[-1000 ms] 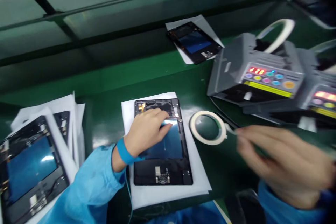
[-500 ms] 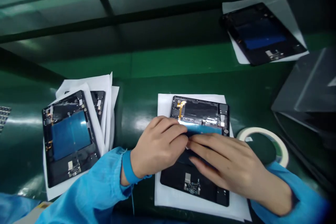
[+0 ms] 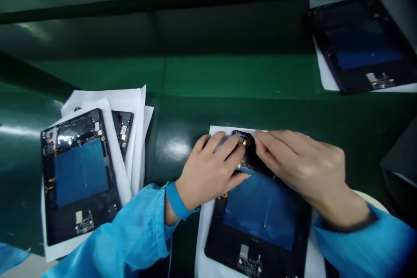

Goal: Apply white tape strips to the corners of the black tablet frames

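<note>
In front of me an opened tablet lies tilted on white paper, its blue panel and a small circuit board facing up. My left hand rests over its upper left corner with fingers apart, the tips beside a gold flex cable. At the upper edge my right hand has thumb and fingers closed together in a pinch. Whatever lies between those fingertips is too small or hidden to make out. Both hands cover much of the tablet's upper part.
Another opened tablet lies at the left on a stack of white paper sheets, with a further tablet partly under the sheets. At the far right, one more tablet sits on paper. Behind my right wrist shows a tape roll.
Both hands have moved from the tablet's middle up to its top edge. My left fingers have spread out; the blue panel is now largely uncovered. The view has shifted.
</note>
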`<state>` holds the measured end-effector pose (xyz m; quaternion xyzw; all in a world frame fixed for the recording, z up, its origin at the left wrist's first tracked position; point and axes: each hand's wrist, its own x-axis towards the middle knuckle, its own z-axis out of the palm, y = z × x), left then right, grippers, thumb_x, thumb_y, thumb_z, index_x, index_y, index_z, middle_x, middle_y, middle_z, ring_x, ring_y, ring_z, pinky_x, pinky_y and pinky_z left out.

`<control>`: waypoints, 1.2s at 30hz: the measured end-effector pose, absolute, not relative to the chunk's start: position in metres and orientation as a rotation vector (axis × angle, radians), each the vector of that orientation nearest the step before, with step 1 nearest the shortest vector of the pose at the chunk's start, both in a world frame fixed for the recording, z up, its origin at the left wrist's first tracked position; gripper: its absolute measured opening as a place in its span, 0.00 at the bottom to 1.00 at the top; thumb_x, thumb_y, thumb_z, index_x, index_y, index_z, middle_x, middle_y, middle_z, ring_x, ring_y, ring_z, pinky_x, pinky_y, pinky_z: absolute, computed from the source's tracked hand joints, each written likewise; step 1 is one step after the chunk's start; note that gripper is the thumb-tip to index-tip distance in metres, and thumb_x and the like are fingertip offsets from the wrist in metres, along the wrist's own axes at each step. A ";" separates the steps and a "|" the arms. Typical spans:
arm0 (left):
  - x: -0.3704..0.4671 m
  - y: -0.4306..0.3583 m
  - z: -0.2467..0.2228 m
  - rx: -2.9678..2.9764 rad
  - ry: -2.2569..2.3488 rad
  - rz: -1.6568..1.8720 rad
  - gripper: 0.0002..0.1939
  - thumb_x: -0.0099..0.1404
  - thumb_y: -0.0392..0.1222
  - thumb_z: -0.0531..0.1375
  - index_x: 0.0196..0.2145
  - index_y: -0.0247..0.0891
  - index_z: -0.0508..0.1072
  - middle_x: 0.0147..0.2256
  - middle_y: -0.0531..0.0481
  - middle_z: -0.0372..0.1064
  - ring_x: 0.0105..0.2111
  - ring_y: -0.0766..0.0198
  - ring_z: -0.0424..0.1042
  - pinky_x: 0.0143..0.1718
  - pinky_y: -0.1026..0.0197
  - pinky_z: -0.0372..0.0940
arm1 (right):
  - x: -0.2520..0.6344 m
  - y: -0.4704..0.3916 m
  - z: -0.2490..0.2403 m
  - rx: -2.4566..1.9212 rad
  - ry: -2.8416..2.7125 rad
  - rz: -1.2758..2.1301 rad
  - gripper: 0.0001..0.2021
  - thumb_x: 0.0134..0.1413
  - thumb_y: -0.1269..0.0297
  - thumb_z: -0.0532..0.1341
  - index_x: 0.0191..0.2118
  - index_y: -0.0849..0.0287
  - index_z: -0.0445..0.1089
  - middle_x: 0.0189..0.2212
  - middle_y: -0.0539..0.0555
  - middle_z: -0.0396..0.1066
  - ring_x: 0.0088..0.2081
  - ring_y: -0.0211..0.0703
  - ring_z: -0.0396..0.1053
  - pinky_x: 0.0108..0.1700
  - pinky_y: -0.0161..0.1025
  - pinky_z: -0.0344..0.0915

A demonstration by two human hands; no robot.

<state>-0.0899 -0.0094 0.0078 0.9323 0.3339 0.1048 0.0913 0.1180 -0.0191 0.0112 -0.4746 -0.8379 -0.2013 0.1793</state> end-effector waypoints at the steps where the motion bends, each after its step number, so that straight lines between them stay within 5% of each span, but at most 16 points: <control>1: -0.090 -0.010 0.008 2.765 0.992 0.314 0.26 0.71 0.55 0.55 0.56 0.33 0.68 0.59 0.42 0.64 0.57 0.47 0.61 0.56 0.45 0.61 | 0.118 -0.019 0.007 -1.345 -2.382 -0.564 0.04 0.58 0.68 0.64 0.39 0.59 0.73 0.31 0.48 0.77 0.26 0.32 0.69 0.27 0.34 0.58; 9: -0.090 -0.013 0.005 2.711 1.008 0.358 0.22 0.74 0.49 0.51 0.57 0.32 0.68 0.61 0.43 0.62 0.58 0.48 0.61 0.57 0.45 0.60 | 0.116 -0.027 0.007 -1.284 -2.450 -0.496 0.12 0.52 0.70 0.68 0.44 0.64 0.72 0.31 0.51 0.77 0.27 0.36 0.68 0.28 0.35 0.58; 36: -0.089 -0.012 0.002 2.603 1.044 0.478 0.21 0.69 0.46 0.57 0.54 0.31 0.68 0.58 0.38 0.64 0.58 0.48 0.62 0.59 0.46 0.61 | 0.091 -0.029 0.015 -1.476 -2.569 -0.531 0.07 0.59 0.72 0.59 0.40 0.67 0.74 0.26 0.52 0.69 0.28 0.39 0.62 0.28 0.39 0.55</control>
